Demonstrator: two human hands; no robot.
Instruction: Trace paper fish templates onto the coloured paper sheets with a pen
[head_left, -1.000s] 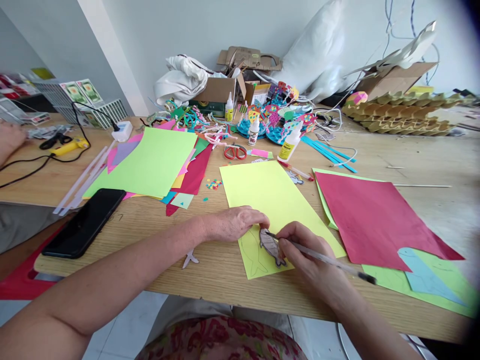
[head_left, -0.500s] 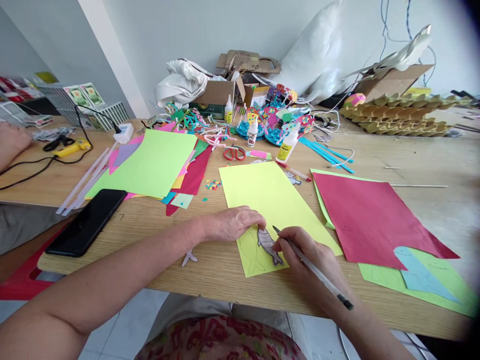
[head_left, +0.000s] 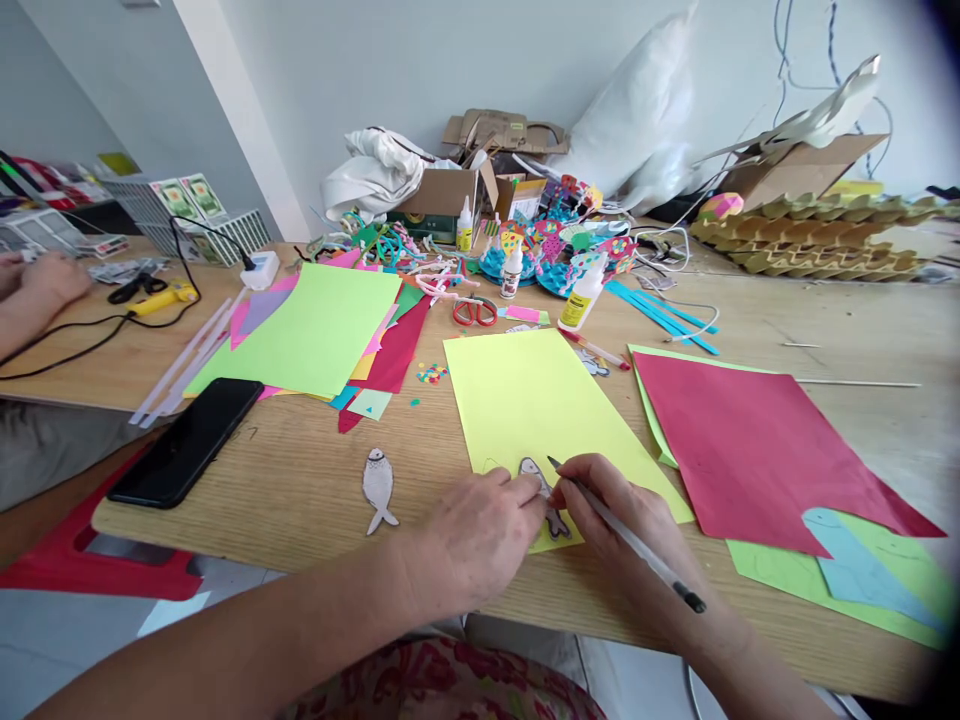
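Note:
A yellow sheet (head_left: 540, 390) lies on the table in front of me, and a small grey fish cutout (head_left: 531, 467) rests on its near part. My left hand (head_left: 487, 530) lies over the sheet's lower left, fingers together, with its fingertips against the fish cutout. It covers most of a pencil outline on the paper. My right hand (head_left: 622, 510) grips a pen (head_left: 637, 548) whose tip points up and left, close to the cutout's right side. Another fish cutout (head_left: 378, 488) sits on bare wood to the left.
Beyond the sheet are red scissors (head_left: 474, 312), glue bottle (head_left: 582, 292) and craft scraps. Coloured papers (head_left: 300, 330) and a phone (head_left: 187, 442) lie left, red paper (head_left: 757, 440) right. A co-worker's hand (head_left: 56, 278) is at far left.
My left hand has moved down toward the table's near edge, now covering the pencil outline and uncovering the left fish cutout. My right hand keeps the pen in nearly the same place.

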